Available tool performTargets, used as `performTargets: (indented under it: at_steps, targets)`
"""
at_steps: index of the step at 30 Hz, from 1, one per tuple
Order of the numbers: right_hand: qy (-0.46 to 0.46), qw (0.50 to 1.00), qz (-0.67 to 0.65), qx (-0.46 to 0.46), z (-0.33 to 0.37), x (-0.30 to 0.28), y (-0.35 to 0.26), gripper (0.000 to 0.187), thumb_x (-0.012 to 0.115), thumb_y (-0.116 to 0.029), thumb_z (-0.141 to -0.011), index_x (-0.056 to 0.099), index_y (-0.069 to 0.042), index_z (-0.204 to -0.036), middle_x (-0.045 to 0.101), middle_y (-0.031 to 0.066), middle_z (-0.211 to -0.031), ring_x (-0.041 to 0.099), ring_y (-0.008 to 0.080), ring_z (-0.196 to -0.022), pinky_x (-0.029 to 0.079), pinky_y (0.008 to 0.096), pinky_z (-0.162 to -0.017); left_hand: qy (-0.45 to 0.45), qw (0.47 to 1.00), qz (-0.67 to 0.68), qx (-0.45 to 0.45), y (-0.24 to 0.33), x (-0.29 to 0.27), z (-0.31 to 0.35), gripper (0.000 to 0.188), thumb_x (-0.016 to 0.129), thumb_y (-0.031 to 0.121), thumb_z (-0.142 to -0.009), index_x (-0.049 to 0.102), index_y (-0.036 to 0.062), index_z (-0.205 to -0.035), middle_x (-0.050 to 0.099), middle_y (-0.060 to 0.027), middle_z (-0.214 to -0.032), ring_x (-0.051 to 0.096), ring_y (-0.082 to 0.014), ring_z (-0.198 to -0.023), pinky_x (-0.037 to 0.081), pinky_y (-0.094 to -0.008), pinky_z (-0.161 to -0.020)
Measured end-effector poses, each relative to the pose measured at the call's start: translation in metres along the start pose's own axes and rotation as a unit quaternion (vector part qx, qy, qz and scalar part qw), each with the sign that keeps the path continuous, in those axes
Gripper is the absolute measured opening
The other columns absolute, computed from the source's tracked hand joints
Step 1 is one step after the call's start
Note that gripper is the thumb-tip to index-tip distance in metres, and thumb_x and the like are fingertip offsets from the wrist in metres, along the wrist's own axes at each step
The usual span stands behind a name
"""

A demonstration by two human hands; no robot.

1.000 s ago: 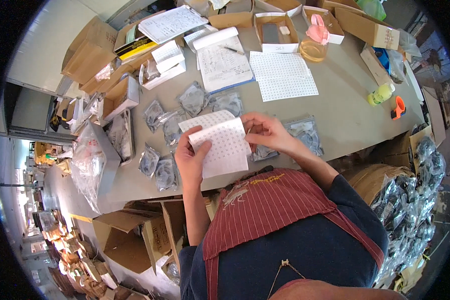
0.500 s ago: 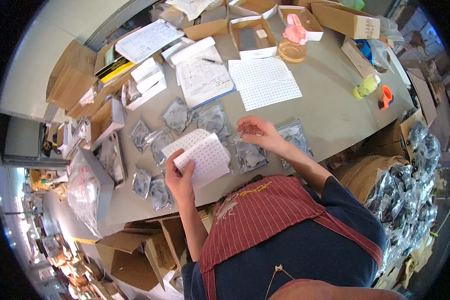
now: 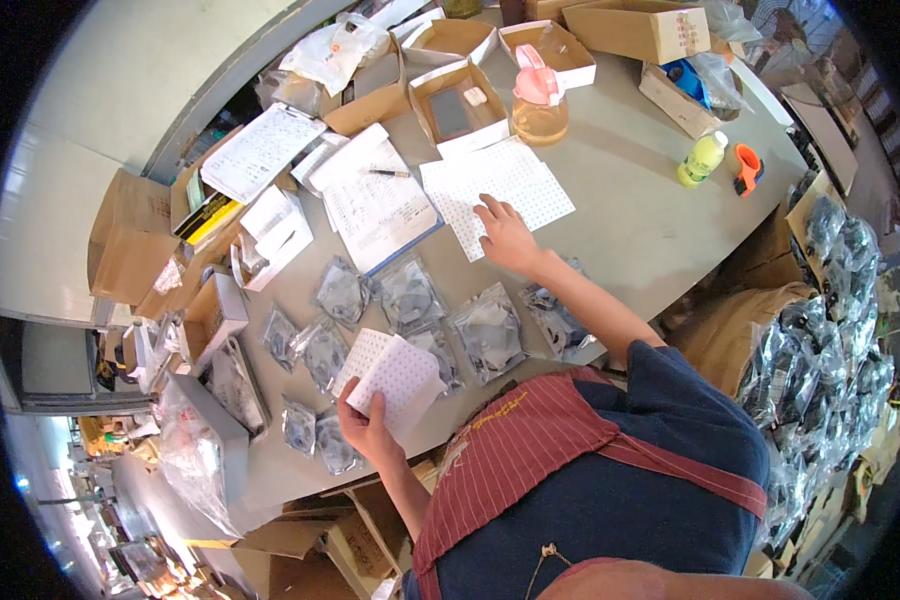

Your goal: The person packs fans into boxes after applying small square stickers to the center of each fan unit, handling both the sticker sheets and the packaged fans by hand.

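My left hand (image 3: 367,426) grips a folded sheet of small printed labels (image 3: 402,388) between thumb and fingers, over the table's near edge. My right hand (image 3: 508,236) is stretched out over flat white label sheets (image 3: 530,190), its fingers apart and holding nothing; whether the fingertips touch the paper I cannot tell. Between and around my hands lie several clear plastic bags with dark parts inside, among them one bag (image 3: 488,333) in front of my right forearm and another (image 3: 407,290) above the folded sheet.
A blue clipboard with papers (image 3: 380,215) and a pen (image 3: 390,173) lies left of the label sheets. Beyond stand a pink-lidded jug (image 3: 540,112) and open cartons (image 3: 460,140). A yellow-green bottle (image 3: 703,160) and orange tape dispenser (image 3: 747,170) sit right. Bagged parts (image 3: 820,350) are heaped beside me.
My right hand has moved away from above the bags, forward onto the label sheets. My left hand still holds the folded sheet, now nearer the table edge. The whole view has shifted.
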State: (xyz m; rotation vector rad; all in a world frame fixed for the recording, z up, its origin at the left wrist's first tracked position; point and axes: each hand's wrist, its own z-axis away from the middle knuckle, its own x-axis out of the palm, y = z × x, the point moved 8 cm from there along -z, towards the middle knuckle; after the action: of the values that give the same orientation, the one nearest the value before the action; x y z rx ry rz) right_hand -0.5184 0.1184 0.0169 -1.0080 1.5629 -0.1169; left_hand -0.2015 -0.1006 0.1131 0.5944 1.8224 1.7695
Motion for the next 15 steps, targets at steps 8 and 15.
performTargets:
  at_steps: [8, 15]
  targets:
    - [-0.027, 0.995, 0.089, -0.03, -0.003, 0.036, 0.014, 0.06, 0.063, -0.018, -0.081, 0.043, 0.001, -0.135, 0.033, 0.0238, -0.149, 0.033, 0.041, -0.136, 0.025, 0.053, -0.112, 0.026, 1.0, -0.001, -0.002, -0.004, -0.001, 0.003, 0.043, 0.068, -0.001, -0.083, 0.054, -0.0044, -0.124, 0.063, -0.0153, -0.111, 0.061, -0.0209, -0.099, 0.049, -0.0323, -0.088]
    - [-0.048, 0.993, 0.105, 0.029, 0.023, 0.024, 0.018, 0.074, 0.063, -0.036, -0.088, 0.032, 0.0, -0.145, 0.02, 0.0274, -0.154, 0.015, 0.0441, -0.144, 0.009, 0.06, -0.115, 0.022, 1.0, 0.001, 0.022, -0.004, 0.002, 0.003, 0.048, 0.066, -0.001, -0.085, 0.049, -0.0017, -0.13, 0.06, -0.0162, -0.117, 0.059, -0.0224, -0.104, 0.048, -0.0342, -0.09]
